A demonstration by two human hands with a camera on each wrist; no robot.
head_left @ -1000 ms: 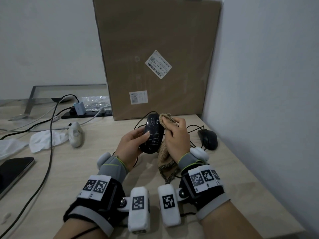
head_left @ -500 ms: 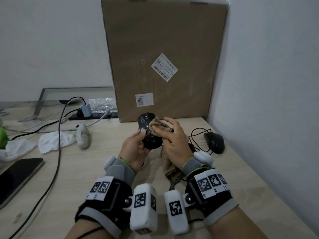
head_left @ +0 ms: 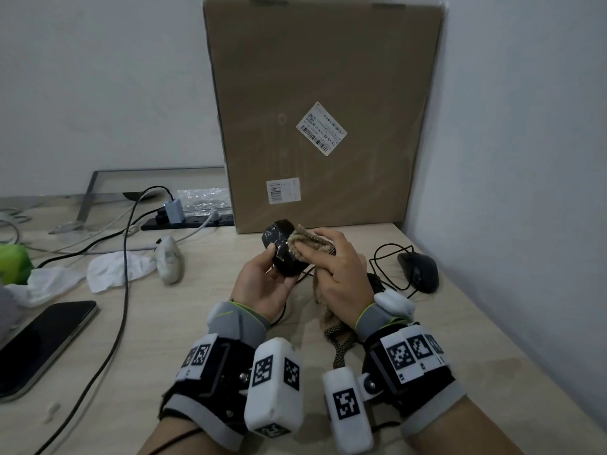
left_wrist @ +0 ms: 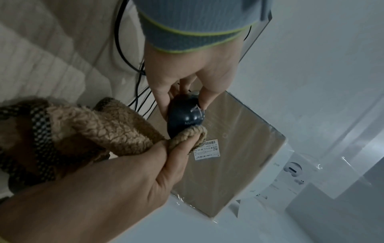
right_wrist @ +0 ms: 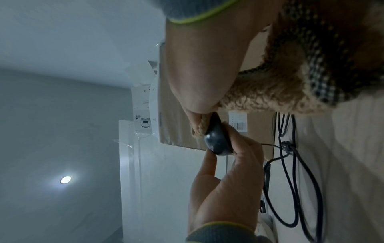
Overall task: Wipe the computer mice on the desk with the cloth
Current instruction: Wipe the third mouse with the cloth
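Observation:
My left hand (head_left: 266, 277) grips a black wired mouse (head_left: 281, 247) held up above the desk, thumb on one side and fingers curled behind it. My right hand (head_left: 335, 264) pinches a tan fleecy cloth (head_left: 308, 241) and presses it against the mouse's right side; the rest of the cloth hangs down under the palm. The left wrist view has the mouse (left_wrist: 185, 118) between thumb and fingers with the cloth (left_wrist: 187, 136) at its lower end. The right wrist view shows the cloth (right_wrist: 199, 128) against the mouse (right_wrist: 217, 139). A second black mouse (head_left: 418, 270) lies on the desk at the right. A white mouse (head_left: 169, 262) lies at the left.
A large cardboard box (head_left: 322, 110) leans on the wall behind my hands. Black cables (head_left: 124, 257) cross the wooden desk (head_left: 164, 339). A power strip (head_left: 187, 221), white tissue (head_left: 111, 272), a phone (head_left: 39, 339) and a green object (head_left: 14, 264) sit to the left.
The left hand has tilted the mouse so that its end now points up and away. The right hand has slid the cloth from the mouse's top onto its side.

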